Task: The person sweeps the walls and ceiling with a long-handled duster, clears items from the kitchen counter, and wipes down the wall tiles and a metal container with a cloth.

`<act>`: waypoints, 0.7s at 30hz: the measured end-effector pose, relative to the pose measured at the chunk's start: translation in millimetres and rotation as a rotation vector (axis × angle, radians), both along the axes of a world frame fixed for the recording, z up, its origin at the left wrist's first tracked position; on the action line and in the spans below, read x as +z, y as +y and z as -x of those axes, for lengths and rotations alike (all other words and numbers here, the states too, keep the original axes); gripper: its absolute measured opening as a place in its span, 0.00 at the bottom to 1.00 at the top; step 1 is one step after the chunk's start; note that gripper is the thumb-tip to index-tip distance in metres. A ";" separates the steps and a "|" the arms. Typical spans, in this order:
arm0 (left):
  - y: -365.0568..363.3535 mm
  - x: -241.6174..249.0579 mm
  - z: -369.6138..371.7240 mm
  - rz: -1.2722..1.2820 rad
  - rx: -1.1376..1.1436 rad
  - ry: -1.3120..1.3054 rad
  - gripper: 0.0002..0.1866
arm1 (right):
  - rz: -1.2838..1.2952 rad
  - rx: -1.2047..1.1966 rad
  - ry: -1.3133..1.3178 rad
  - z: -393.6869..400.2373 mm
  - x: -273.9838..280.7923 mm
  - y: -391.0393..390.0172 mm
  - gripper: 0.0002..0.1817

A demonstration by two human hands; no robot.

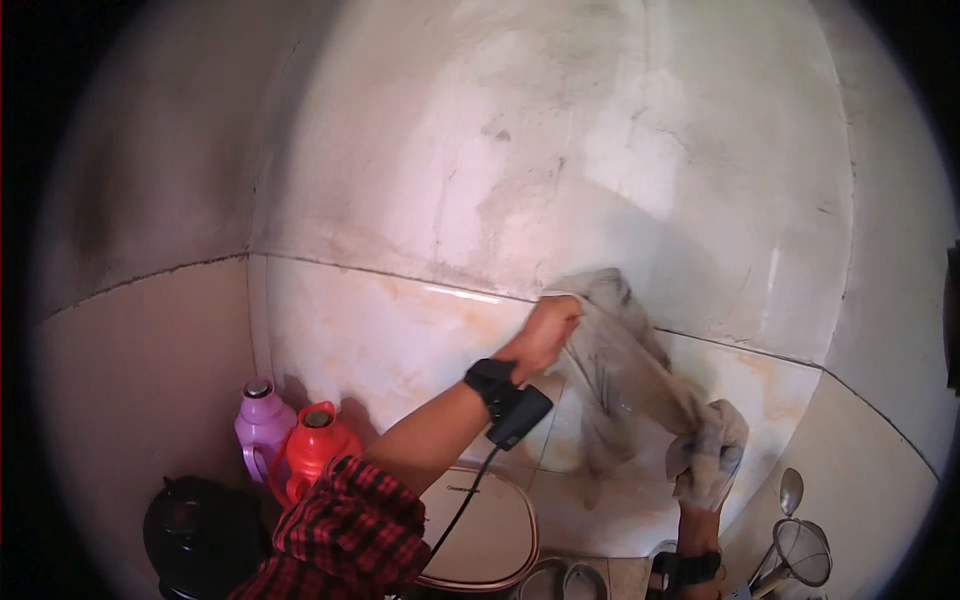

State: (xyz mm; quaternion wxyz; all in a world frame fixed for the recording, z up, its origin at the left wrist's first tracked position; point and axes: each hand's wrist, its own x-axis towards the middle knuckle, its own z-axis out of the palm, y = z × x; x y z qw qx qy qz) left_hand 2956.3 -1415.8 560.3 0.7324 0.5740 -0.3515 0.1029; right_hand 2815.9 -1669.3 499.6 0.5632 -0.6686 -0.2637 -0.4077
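- Cloth [628, 372], grey and crumpled, hangs stretched against the tiled wall [380, 330], slanting from upper left down to lower right between the person's two hands.
- At the far left, low in the corner, a black pot [195, 535] sits in shadow.
- Just beside it stand a purple flask [262, 425] and a red flask [315, 445], touching each other and set close against the wall.
- A red-and-black checked sleeve [345, 535] is rolled up on the left arm, which reaches up and to the right.
- A cream appliance lid [485, 530] lies below that arm.
- A black wrist device [508, 398] is strapped on the left wrist, with a cable trailing down from it.
- The left hand [545, 330] is curled into a fist, gripping the upper end of the cloth and holding it to the wall.
- The right hand [705, 465] comes up from the bottom edge; it is wrapped in the lower end of the cloth, so its fingers are hidden, though it seems to bunch the fabric in a closed grasp. A black strap [690, 568] circles its wrist.
- At the far right, a ladle [790, 492] and a wire strainer [803, 552] lean near the wall, apart from the cloth.
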 end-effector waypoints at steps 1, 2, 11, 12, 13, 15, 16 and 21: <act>-1.7 2.0 12.2 -0.026 0.063 -0.078 0.11 | 0.051 -0.019 0.048 -0.7 -7.4 -6.4 0.11; -3.4 4.4 25.0 -0.050 0.131 -0.155 0.13 | 0.104 -0.037 0.095 -1.3 -14.7 -12.7 0.11; -20.8 28.7 72.3 0.402 -0.697 0.082 0.26 | 0.667 0.118 0.488 -27.8 -38.2 -7.8 0.13; -21.3 32.4 77.0 0.391 -0.727 0.096 0.26 | 0.493 0.127 0.480 -22.5 -30.4 -7.1 0.14; -22.5 35.7 81.7 0.379 -0.758 0.112 0.26 | 0.318 0.133 0.470 -19.2 -15.4 -2.6 0.14; -24.2 41.7 88.6 0.357 -0.821 0.142 0.27 | -0.019 0.196 0.374 -6.1 15.3 14.2 0.15; -25.1 42.5 90.6 0.347 -0.851 0.158 0.28 | -0.181 0.255 0.289 2.7 27.1 24.4 0.16; -12.6 30.7 46.1 0.221 -0.542 -0.011 0.27 | 0.265 -0.075 0.213 -0.1 48.5 26.2 0.14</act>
